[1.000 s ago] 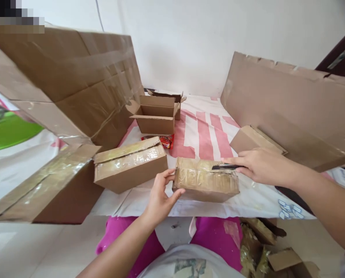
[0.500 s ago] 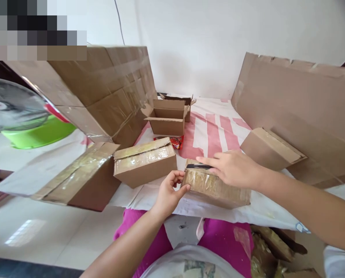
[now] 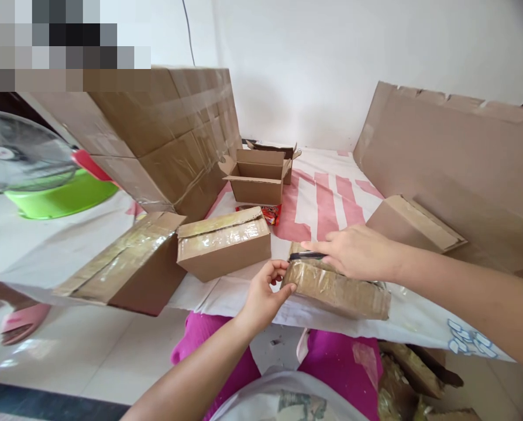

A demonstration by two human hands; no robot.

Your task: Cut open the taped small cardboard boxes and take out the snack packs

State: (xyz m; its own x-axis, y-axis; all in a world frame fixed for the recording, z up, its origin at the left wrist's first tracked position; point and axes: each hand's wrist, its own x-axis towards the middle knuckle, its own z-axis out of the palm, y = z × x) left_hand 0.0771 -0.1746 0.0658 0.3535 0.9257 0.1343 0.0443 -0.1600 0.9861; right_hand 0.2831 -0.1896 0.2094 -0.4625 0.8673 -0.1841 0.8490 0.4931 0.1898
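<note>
A taped cardboard box [image 3: 338, 287] lies near the table's front edge, with shiny tape over its top and front side. My left hand [image 3: 268, 292] grips its left end, thumb on the front and fingers curled behind the corner. In my right hand [image 3: 358, 251] is a slim dark box cutter [image 3: 308, 255], its tip at the left end of the box's upper seam. The forefinger stretches along the cutter's back; its blade is too small to make out. Left of my hands sits another taped carton [image 3: 226, 248], with a longer taped carton [image 3: 125, 263] beside it.
An open small carton [image 3: 258, 184] stands behind a red packet [image 3: 272, 214]. Large stacked boxes [image 3: 174, 134] rise at the left, a big cardboard panel [image 3: 454, 158] at the right with a carton [image 3: 415, 225] before it. A fan [image 3: 20, 152] and someone's slippered foot [image 3: 24, 318] are at far left.
The box cutter's tip has dipped to the seam at the box's left corner, and the box sits slightly further right in view. A foot in a pink slipper has appeared at the left.
</note>
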